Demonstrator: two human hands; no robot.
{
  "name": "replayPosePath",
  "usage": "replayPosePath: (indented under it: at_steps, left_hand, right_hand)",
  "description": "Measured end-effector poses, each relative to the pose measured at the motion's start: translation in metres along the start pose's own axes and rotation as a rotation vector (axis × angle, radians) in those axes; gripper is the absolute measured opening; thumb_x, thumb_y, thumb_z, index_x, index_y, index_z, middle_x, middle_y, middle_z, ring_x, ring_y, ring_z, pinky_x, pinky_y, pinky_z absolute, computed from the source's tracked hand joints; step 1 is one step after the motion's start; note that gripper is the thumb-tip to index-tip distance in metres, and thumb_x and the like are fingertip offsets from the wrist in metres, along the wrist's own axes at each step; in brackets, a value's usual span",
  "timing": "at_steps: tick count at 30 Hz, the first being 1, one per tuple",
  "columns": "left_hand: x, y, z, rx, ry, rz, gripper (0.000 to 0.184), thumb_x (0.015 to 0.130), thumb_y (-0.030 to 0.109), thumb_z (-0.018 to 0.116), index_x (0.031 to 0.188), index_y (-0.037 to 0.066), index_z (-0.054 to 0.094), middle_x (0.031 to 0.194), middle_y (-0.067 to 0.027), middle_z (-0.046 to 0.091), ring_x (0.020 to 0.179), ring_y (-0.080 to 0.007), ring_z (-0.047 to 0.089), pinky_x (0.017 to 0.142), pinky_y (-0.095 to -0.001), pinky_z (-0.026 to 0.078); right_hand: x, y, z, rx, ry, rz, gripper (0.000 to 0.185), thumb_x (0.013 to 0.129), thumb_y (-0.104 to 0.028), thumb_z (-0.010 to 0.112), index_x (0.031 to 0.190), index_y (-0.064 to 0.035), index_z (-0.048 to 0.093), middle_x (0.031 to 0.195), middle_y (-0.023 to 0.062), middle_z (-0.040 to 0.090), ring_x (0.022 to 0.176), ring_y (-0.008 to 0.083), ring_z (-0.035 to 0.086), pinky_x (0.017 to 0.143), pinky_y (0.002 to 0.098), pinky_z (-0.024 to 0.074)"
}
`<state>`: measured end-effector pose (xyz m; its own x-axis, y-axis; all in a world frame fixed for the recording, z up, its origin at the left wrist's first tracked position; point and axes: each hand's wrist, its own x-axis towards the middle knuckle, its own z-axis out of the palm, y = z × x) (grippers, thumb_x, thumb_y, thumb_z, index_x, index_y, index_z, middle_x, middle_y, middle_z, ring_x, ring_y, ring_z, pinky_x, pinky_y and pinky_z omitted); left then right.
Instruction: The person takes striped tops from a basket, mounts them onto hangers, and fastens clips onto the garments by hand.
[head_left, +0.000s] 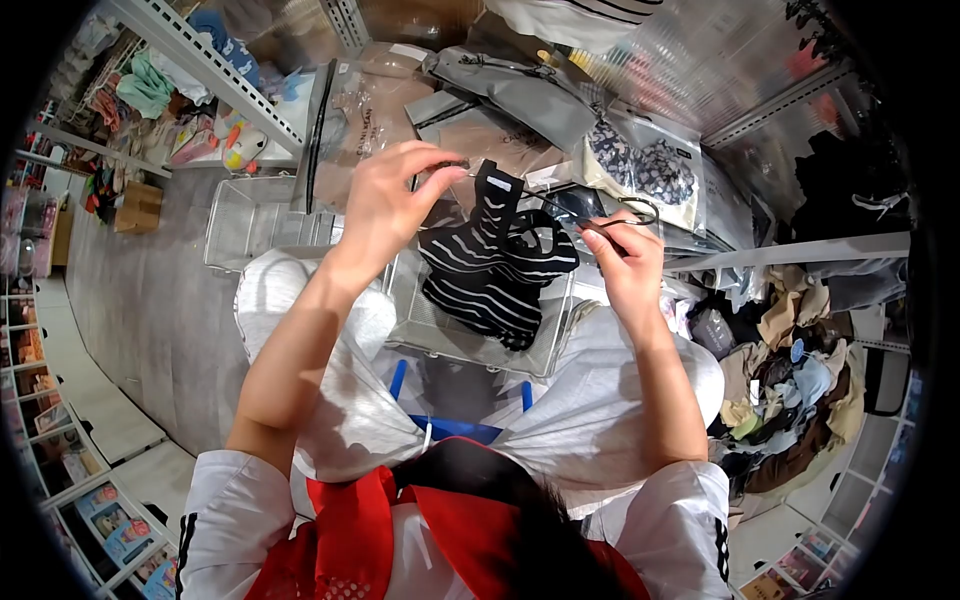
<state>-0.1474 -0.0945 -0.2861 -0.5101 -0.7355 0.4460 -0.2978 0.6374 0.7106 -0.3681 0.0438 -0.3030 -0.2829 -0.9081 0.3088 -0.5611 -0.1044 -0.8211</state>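
A black knit top (495, 265) with white stripes and a white label hangs between my hands, its lower part over a wire mesh basket (425, 335) between my knees. My left hand (395, 200) is closed in a pinch on a thin dark piece at the top's upper left; I cannot make out whether it is a strap or a hanger end. On the other side, my right hand (627, 255) pinches a thin dark strip that runs to the top. A dark loop (640, 212) curves above its fingers.
A second wire basket (225, 225) stands at my left. Clear bags with packed clothes (370, 110) and a grey bag (520, 95) lie ahead. At right is a heap of mixed clothes (790, 385) below a metal shelf edge (800, 252). A perforated upright (215, 75) rises at upper left.
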Motion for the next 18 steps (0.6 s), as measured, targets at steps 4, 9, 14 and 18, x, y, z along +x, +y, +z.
replayPosePath:
  at_steps: [4, 9, 14, 18]
  left_hand:
    - [-0.003, -0.003, 0.009, -0.166, 0.108, -0.311, 0.017, 0.081, 0.017, 0.059, 0.082, 0.001, 0.064, 0.083, -0.0057, 0.063, 0.078, -0.0168, 0.060, 0.068, -0.0283, 0.046]
    - [-0.004, -0.005, 0.025, -1.337, 0.232, -0.600, 0.049, 0.088, 0.039, 0.046, 0.118, 0.000, 0.043, 0.116, -0.0105, 0.052, 0.104, -0.0204, 0.051, 0.093, -0.0325, 0.036]
    - [0.000, -0.002, 0.036, -1.544, -0.027, -0.467, 0.050, 0.087, 0.040, 0.047, 0.120, 0.003, 0.040, 0.117, -0.0141, 0.050, 0.111, -0.0236, 0.047, 0.093, -0.0345, 0.037]
    - [-0.005, -0.003, 0.047, -1.088, -0.341, -0.285, 0.027, 0.089, 0.022, 0.047, 0.102, 0.000, 0.053, 0.108, -0.0161, 0.056, 0.102, -0.0257, 0.053, 0.090, -0.0363, 0.042]
  right_hand:
    - [0.002, -0.001, 0.002, 0.022, -0.013, 0.021, 0.009, 0.072, -0.004, 0.064, 0.080, 0.0008, 0.066, 0.066, 0.0067, 0.058, 0.059, 0.0138, 0.051, 0.056, 0.0247, 0.0398]
    - [0.005, -0.002, 0.010, 0.193, -0.067, 0.118, 0.010, 0.074, -0.006, 0.064, 0.081, 0.0002, 0.066, 0.068, 0.0063, 0.059, 0.065, 0.0134, 0.052, 0.061, 0.0238, 0.0401]
    - [0.007, -0.002, 0.011, 0.244, -0.060, 0.135, 0.011, 0.075, -0.007, 0.063, 0.083, 0.0003, 0.067, 0.070, 0.0060, 0.058, 0.067, 0.0123, 0.051, 0.062, 0.0234, 0.0399]
    - [0.010, 0.001, 0.011, 0.212, -0.122, 0.081, 0.010, 0.076, -0.007, 0.063, 0.078, 0.0022, 0.065, 0.069, 0.0044, 0.055, 0.064, 0.0110, 0.048, 0.056, 0.0231, 0.0371]
